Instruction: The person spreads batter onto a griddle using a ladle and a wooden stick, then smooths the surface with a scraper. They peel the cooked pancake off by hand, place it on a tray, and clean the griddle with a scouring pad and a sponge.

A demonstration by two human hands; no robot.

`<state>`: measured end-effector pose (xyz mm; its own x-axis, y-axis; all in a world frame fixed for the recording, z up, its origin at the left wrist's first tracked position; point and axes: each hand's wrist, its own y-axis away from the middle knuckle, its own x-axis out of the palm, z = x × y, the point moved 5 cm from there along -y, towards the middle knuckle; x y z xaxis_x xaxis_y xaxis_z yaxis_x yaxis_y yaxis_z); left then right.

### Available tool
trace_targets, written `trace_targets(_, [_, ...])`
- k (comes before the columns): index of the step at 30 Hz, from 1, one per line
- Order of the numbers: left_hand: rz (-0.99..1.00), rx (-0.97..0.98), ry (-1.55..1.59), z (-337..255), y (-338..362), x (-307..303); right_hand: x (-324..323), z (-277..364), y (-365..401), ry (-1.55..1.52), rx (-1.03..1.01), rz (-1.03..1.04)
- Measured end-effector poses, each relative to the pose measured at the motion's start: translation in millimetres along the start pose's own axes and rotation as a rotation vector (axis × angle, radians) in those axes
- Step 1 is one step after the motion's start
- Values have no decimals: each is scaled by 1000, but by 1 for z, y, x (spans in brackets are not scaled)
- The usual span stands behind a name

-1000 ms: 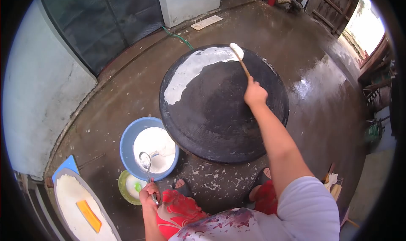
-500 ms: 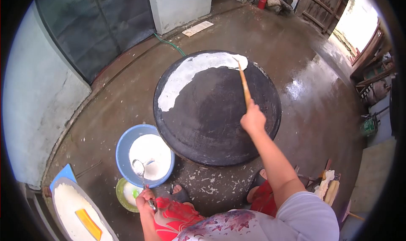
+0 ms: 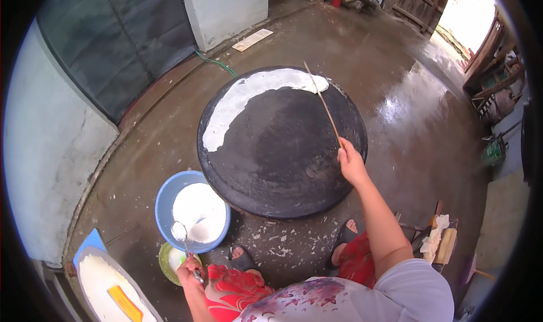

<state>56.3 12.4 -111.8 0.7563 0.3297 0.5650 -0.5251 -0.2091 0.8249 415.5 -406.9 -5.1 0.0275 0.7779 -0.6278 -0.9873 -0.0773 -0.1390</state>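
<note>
A large round black griddle (image 3: 271, 152) has a curved band of white batter (image 3: 243, 93) along its far and left part. My right hand (image 3: 352, 162) is closed on a thin wooden stick (image 3: 328, 111), seen edge-on, whose far end lies over the batter's right end. Low at the left, my left hand (image 3: 190, 269) grips the handle of a metal ladle (image 3: 179, 231). The ladle's bowl is over the left part of a blue basin (image 3: 162, 209) holding white batter (image 3: 198, 212). Under the basin's near edge shows a green bowl (image 3: 165, 264), partly hidden.
At the lower left stands a long tub of white material (image 3: 102, 277) with a yellow scraper (image 3: 124, 303) in it. A wooden board (image 3: 253, 40) and a green hose (image 3: 218, 61) lie beyond the griddle. Wooden pieces (image 3: 444, 245) stand at the lower right.
The stick has turned from its broad face to its edge, its tip now farther out and left. My right hand has moved slightly right and nearer. The ladle has shifted slightly left and nearer.
</note>
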Motion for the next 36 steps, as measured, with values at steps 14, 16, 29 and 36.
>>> trace_targets(14, [172, 48, 15, 22, 115, 60, -14, -60, -85, -394, 580, 57])
trace_targets(16, [198, 48, 14, 29, 120, 62, -2, -66, -90, -407, 624, 68])
trace_targets(29, [133, 4, -45, 57, 101, 52, 50, -22, -84, -234, 397, 212])
trace_targets(36, [141, 34, -83, 61, 109, 52, 4, -59, -51, 81, 402, -134])
